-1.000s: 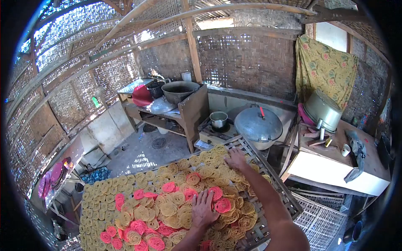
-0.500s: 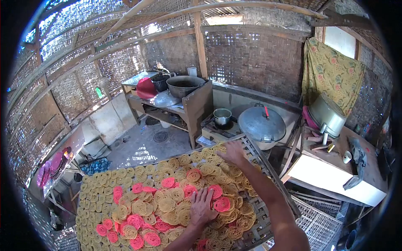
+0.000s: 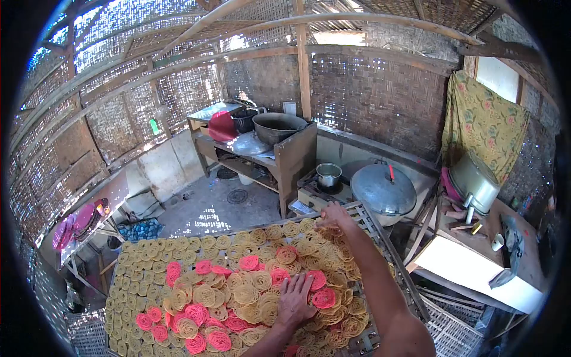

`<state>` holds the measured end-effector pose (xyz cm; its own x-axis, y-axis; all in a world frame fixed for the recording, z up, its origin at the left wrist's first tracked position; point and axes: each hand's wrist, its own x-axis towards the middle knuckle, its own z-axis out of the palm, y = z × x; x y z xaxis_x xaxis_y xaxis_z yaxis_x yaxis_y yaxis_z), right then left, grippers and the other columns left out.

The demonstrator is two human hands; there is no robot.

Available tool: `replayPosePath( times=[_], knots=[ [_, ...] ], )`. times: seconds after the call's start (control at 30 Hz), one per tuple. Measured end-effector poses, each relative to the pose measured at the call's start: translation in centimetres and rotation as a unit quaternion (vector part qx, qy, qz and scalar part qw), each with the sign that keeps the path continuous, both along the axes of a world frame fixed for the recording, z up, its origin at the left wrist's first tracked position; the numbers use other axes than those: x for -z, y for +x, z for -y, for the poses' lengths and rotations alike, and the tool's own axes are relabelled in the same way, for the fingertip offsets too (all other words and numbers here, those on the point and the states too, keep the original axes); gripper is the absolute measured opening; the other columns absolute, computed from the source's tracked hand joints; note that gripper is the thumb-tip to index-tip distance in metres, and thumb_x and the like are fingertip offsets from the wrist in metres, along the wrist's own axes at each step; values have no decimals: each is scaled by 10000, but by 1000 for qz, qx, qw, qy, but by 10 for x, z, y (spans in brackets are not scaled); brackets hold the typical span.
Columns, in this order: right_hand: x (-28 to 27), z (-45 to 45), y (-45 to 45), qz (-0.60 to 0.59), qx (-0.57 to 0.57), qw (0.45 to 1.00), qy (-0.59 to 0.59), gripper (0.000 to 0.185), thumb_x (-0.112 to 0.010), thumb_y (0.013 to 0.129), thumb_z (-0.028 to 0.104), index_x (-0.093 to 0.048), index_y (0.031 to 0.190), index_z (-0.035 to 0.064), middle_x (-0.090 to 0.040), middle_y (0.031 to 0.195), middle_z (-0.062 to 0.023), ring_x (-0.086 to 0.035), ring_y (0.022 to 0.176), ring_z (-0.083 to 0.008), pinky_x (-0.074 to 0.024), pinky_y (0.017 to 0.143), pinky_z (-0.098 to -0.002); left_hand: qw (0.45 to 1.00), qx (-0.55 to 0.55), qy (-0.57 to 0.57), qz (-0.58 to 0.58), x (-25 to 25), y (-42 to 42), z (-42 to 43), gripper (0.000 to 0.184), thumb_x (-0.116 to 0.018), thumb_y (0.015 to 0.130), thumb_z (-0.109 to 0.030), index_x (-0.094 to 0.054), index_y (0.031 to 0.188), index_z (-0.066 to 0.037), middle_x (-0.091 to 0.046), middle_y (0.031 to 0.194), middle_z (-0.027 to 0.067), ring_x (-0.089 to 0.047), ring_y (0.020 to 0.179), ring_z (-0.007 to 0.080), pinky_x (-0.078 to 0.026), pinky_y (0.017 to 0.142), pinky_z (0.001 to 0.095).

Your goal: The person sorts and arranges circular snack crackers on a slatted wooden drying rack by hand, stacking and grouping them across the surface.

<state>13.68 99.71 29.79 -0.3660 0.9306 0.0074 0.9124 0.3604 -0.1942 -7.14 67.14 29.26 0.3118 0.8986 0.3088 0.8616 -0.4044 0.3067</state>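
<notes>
A large woven tray (image 3: 372, 223) is covered with yellow noodle-like coils (image 3: 205, 294), with pink coils (image 3: 218, 340) scattered among them. My left hand (image 3: 295, 303) lies palm down on the coils near the middle, fingers spread, beside a pink coil. At the tray's far edge, my right hand (image 3: 334, 216) reaches over the yellow coils with its fingers bent downward. What its fingertips touch is hard to make out. Yellow coils overlap in a heap around both hands, while those on the left lie in flatter rows.
Beyond the tray, a small pot (image 3: 328, 175) and a big lidded pan (image 3: 383, 189) stand on a stove. A wooden shelf (image 3: 297, 160) holds a dark pot (image 3: 278, 128). On the right, a metal pot (image 3: 476, 178) leans on a table (image 3: 461, 256). A woven rack (image 3: 455, 327) is below.
My right hand has moved left along the tray's far edge, and its fingers are now more bent. My left hand stays on the coils. The view has shifted slightly.
</notes>
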Motion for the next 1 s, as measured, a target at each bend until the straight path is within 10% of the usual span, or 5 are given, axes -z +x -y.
replayPosePath(
  times=[0.33, 0.53, 0.73, 0.9, 1.0],
  knots=[
    [-25, -7, 40, -163, -35, 973, -158, 511, -834, 685, 317, -717, 1123, 83, -717, 1105, -142, -670, 1045, -299, -509, 890, -412, 1000, -4, 14, 25, 1, 0, 0, 903, -789, 669, -388, -459, 1455, -89, -486, 1478, 173, -445, 1382, 307, -250, 1196, 497],
    [-124, 101, 22, -236, 11, 970, 52, 437, -825, 775, 311, -716, 1094, 32, -714, 1113, -144, -679, 1036, -265, -524, 871, -389, 1000, 0, 6, 20, -3, -1, 1, 941, -781, 671, -449, -442, 1463, -70, -471, 1491, 179, -415, 1404, 306, -251, 1194, 501],
    [-150, 211, 17, -426, -16, 902, -68, 364, -767, 884, 307, -684, 1073, 7, -651, 916, -83, -598, 857, -158, -497, 773, -327, 975, 45, -8, 217, -30, -8, 13, 991, -820, 736, -414, -341, 1517, -39, -411, 1524, 230, -365, 1441, 320, -253, 1200, 473],
    [-81, 271, -4, -478, -14, 877, -37, 223, -674, 971, 226, -651, 1033, 13, -549, 787, 34, -483, 735, -72, -419, 658, -261, 738, 69, -107, 663, -25, 2, 13, 656, -788, 865, -233, -467, 1379, 19, -593, 1242, 98, -609, 957, 163, -505, 862, 299],
    [-51, 302, -25, -517, 39, 854, -48, 197, -657, 979, 204, -624, 1000, 11, -522, 762, 31, -458, 719, -70, -408, 649, -259, 700, 20, -56, 711, -10, 11, 14, 235, -659, 985, -189, -592, 1106, 1, -640, 963, 13, -563, 850, 96, -476, 760, 255]
  ],
)
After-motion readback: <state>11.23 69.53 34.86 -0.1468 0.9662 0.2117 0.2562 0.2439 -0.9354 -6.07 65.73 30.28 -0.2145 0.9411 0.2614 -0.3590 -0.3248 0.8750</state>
